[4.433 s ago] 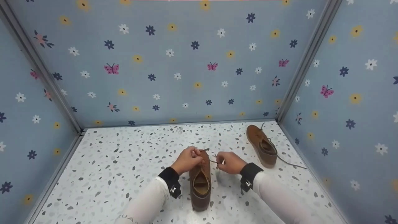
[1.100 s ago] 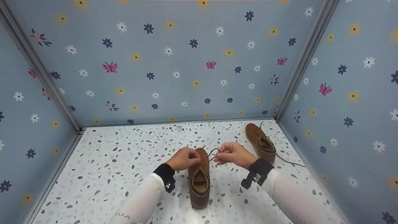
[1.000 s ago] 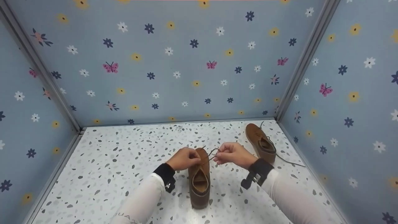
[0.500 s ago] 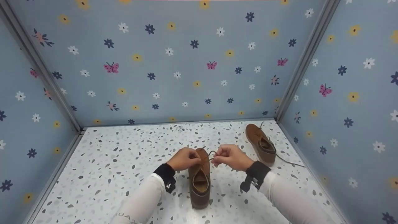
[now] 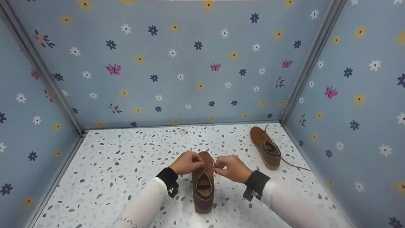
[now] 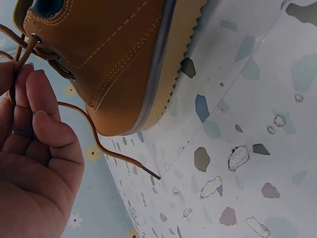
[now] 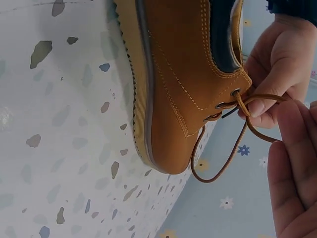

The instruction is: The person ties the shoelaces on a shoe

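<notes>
A brown lace-up shoe (image 5: 204, 202) stands upright on the speckled surface, toe toward the back panel. My left hand (image 5: 186, 162) pinches the brown shoelace (image 7: 246, 106) where its strands cross at the top eyelets. Close on the other side, my right hand (image 5: 233, 168) pinches the lace too, with two strands running into its fingers in the right wrist view. One slack loop droops past the toe in that view. In the left wrist view a loose lace end (image 6: 124, 157) with a dark tip trails beyond the toe.
A second brown shoe (image 5: 265, 147) stands at the back right, its lace (image 5: 295, 165) stretched across the white speckled surface (image 5: 126, 177). Blue panels (image 5: 177, 69) with flowers and butterflies rise at the back and both sides, joined by grey metal posts (image 5: 313, 63).
My right hand has moved left and down toward the shoe, drawing the lace loop it held out at the right in close. My left hand has stayed nearly still over the past second.
</notes>
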The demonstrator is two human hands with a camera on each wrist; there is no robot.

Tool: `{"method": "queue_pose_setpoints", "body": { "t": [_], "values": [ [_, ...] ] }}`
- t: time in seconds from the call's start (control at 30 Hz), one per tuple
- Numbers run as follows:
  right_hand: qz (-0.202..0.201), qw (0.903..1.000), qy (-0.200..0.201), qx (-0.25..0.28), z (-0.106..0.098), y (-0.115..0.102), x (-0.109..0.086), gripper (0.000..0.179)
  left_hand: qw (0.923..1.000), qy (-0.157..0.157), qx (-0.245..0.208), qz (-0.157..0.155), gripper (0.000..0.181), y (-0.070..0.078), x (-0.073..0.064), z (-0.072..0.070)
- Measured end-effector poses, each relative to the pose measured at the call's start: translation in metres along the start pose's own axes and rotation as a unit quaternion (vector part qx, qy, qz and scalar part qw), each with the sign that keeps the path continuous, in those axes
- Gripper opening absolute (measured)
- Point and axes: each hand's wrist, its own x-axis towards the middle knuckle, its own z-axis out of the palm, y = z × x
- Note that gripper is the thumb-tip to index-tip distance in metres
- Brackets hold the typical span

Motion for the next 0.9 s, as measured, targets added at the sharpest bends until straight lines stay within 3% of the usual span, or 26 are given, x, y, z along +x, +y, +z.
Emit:
{"method": "queue_pose_setpoints", "body": {
  "t": [0.2,0.47,0.67,0.9],
  "values": [
    [-0.031,0.9951,0.019,-0.092,0.009,-0.002,-0.001,0.017,0.9999,-0.003,-0.011,-0.009,0.011,0.0,0.0,0.0],
    [-0.029,0.9887,0.046,-0.14,0.022,0.006,-0.002,0.016,0.9997,-0.008,-0.02,-0.011,0.013,-0.004,-0.001,0.001],
    [0.004,0.9921,0.037,-0.12,0.026,0.006,-0.003,0.016,0.9996,-0.012,-0.023,-0.007,0.014,-0.009,-0.002,0.002],
    [0.051,0.9981,-0.008,-0.035,0.027,0.005,-0.005,0.013,0.9999,-0.005,-0.01,0.002,0.012,-0.011,-0.003,0.005]
  ]
}}
